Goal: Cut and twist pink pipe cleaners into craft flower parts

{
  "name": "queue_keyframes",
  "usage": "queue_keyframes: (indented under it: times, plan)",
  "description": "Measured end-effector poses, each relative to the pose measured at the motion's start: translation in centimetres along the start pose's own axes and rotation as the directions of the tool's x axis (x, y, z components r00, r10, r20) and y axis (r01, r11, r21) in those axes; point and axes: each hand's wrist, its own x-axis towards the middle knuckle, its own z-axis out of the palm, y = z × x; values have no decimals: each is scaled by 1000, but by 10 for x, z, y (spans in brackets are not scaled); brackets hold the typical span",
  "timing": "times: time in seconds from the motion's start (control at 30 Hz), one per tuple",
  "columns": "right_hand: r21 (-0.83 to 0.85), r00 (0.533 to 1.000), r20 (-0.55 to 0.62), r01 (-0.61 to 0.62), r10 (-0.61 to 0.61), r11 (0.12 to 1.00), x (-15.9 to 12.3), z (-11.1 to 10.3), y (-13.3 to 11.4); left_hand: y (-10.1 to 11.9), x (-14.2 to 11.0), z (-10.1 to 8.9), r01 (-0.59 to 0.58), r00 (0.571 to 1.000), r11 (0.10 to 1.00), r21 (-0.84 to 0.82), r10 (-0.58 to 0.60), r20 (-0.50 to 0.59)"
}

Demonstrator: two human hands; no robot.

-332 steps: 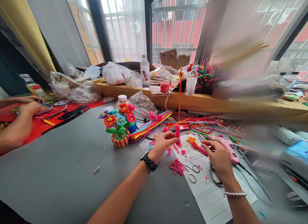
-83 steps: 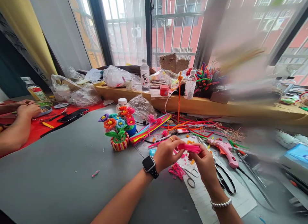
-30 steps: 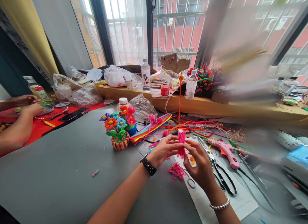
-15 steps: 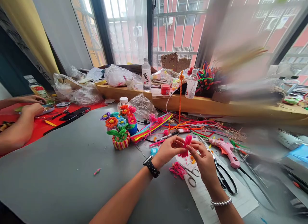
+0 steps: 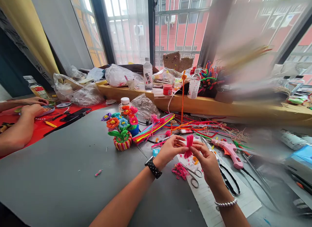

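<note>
Between my two hands is a small bundle of pink pipe cleaner (image 5: 189, 145), held upright above the sheet of paper (image 5: 207, 201). My left hand (image 5: 172, 150) pinches it from the left with thumb and fingers. From the other side, the thumb and fingertips of my right hand (image 5: 206, 157) grip it too. Below them lie small scissors (image 5: 195, 178) beside a pile of pink fuzzy scraps (image 5: 179, 171). Larger black-handled scissors (image 5: 230, 180) lie partly behind my right wrist.
Pipe-cleaner flowers in a striped pot (image 5: 122, 141) stand left of my hands, near a bunch of coloured pipe cleaners (image 5: 156, 127). A pink glue gun (image 5: 229, 150) lies to the right. At far left, another person's hands (image 5: 31, 108) work over a red cloth (image 5: 34, 131).
The pink bundle has turned slightly between my fingers and now stands more upright. My right hand has shifted a little. The rest looks the same.
</note>
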Motion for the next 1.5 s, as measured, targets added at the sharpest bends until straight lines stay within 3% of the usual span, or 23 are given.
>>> queue_keyframes:
  times: [0.13, 0.63, 1.17, 1.37, 1.5]
  plan:
    - [0, 1000, -9, 9, -9, 1000, 0, 1, 1, -3, 1, 1, -43, 999, 999, 20, 42, 25]
    - [-131, 996, -17, 86, -89, 988, 0, -2, -1, -4, 1, -1, -28, 999, 999, 24, 29, -21]
    - [-85, 999, -36, -1, -2, 996, -1, 2, -1, -4, -2, 4, -104, 994, 988, 112, 105, -6]
    - [-112, 1000, -24, 5, -8, 994, 0, 0, -1, -1, -5, 6, -155, 988, 964, 217, 153, 27]
    - [-124, 999, -44, 22, -27, 992, 1, -1, -1, -3, -6, 4, -225, 972, 867, 444, 231, 40]
